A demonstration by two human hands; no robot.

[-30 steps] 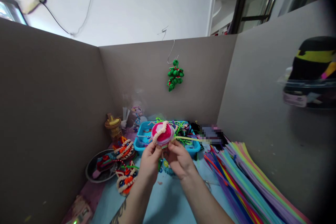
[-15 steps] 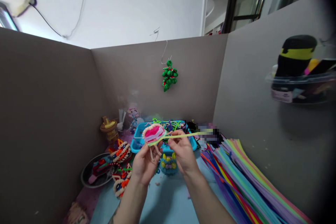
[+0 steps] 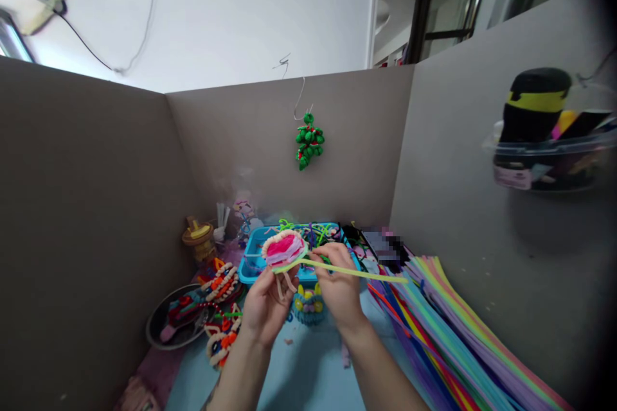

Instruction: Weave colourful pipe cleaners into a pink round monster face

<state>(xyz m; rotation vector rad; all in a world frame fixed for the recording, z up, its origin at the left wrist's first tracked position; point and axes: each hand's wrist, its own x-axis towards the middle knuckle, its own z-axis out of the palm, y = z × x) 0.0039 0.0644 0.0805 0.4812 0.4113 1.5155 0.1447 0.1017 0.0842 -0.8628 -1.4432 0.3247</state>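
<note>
My left hand [image 3: 266, 309] is closed on the lower edge of a rounded pipe-cleaner piece [image 3: 285, 248] with a cream twisted rim and bands of pink, lilac and green. Cream ends dangle below it by my left fingers. A long yellow pipe cleaner [image 3: 373, 274] runs from the lower edge of the piece out to the right. The fingers of my right hand [image 3: 341, 292] are pinched at this strand, close to the piece; the fingertips are partly hidden. Just below and beyond my hands stands a small blue and yellow pipe-cleaner figure [image 3: 307, 305].
A blue tray [image 3: 250, 275] of pipe-cleaner scraps lies behind my hands. Bundles of coloured pipe cleaners [image 3: 463, 327] spread on the right. At left are a metal bowl [image 3: 157, 337] and orange-cream pieces [image 3: 224, 340]. Grey partitions [image 3: 357, 148] enclose the table; a green ornament [image 3: 309, 141] hangs ahead.
The free end of the yellow pipe cleaner has swung downward, and now slopes down to the right. My right hand has shifted slightly and turned; my left hand keeps hold of the piece.
</note>
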